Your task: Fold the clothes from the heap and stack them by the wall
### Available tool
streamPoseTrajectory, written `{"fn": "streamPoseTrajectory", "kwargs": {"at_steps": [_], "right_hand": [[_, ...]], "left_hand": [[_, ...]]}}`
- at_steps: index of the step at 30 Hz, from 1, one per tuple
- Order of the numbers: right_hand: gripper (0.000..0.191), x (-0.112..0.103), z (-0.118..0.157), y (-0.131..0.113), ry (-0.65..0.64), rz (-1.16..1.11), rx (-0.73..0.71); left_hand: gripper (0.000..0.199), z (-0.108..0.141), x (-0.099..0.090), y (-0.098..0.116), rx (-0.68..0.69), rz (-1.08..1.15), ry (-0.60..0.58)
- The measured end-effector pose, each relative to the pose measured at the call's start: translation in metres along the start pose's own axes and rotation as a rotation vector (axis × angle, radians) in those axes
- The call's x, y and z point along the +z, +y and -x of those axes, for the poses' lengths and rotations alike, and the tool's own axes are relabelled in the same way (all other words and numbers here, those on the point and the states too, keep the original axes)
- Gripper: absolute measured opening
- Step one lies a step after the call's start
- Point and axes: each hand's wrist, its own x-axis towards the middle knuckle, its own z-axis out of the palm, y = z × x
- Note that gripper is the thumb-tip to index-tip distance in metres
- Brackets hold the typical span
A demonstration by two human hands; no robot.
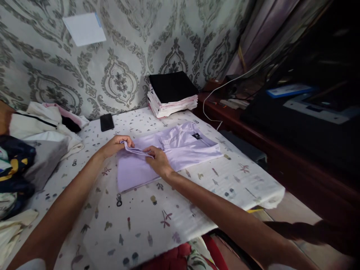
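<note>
A lilac shirt [185, 153] lies partly folded on the patterned tablecloth, its dark neck label showing at the right end. My left hand [116, 145] pinches one end of a folded edge of this shirt, lifted slightly above the lower layer. The other end of the same edge is between the thumb and fingers of my right hand [157, 159]. Both hands are over the left half of the garment, a short way apart.
Behind the shirt stands a stack of folded clothes [173, 99] with a black piece on top. A black phone [107, 122] lies at the back left. Heaped clothes [42, 127] fill the left side. A white cable [209, 99] hangs by the dark red furniture [233, 120] at right.
</note>
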Motion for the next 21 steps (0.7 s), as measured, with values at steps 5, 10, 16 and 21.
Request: {"fn": "streamPoseTrajectory", "kwargs": {"at_steps": [5,10,16,21], "right_hand": [[0.037,-0.014,0.012,0.003,0.105,-0.002,-0.175],[0.043,-0.040,0.011,0.014,0.093,0.157,0.027],[0.054,-0.048,0.010,0.021,0.083,0.040,0.000],[0.053,-0.057,0.007,0.019,0.093,0.174,-0.016]], "left_hand": [[0.019,-0.035,0.007,0.015,-0.012,-0.071,0.056],[0.012,-0.082,0.038,0.012,-0.103,-0.239,-0.077],[0.013,-0.095,0.043,0.006,-0.098,-0.299,-0.059],[0.010,-0.098,0.046,0.002,-0.101,-0.376,0.024]]}}
